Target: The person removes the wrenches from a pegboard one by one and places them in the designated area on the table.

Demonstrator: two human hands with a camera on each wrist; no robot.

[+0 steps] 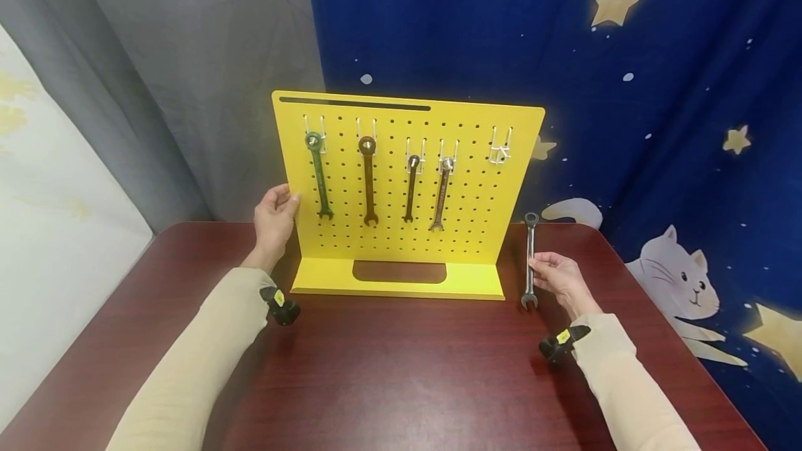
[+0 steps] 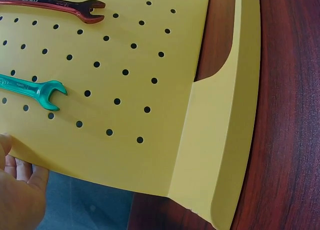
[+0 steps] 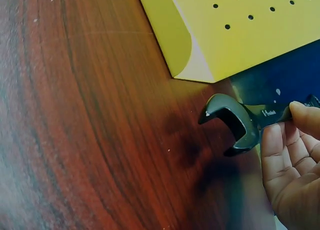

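Your right fingers (image 3: 275, 145) pinch a combination wrench (image 1: 530, 241), your left fingers (image 2: 38, 178) the pegboard's (image 1: 388, 254) edge. Brace it before raising the wrench.

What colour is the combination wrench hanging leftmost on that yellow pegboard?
The combination wrench is a shiny green; the left wrist view shows it best.

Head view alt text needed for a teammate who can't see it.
A person's right grip holds a dark wrench to the right of a yellow pegboard, whose left edge the left grip grasps. Four wrenches hang on the board's hooks, while the rightmost hooks hold none. The board stands on a reddish table before gray and blue curtains.
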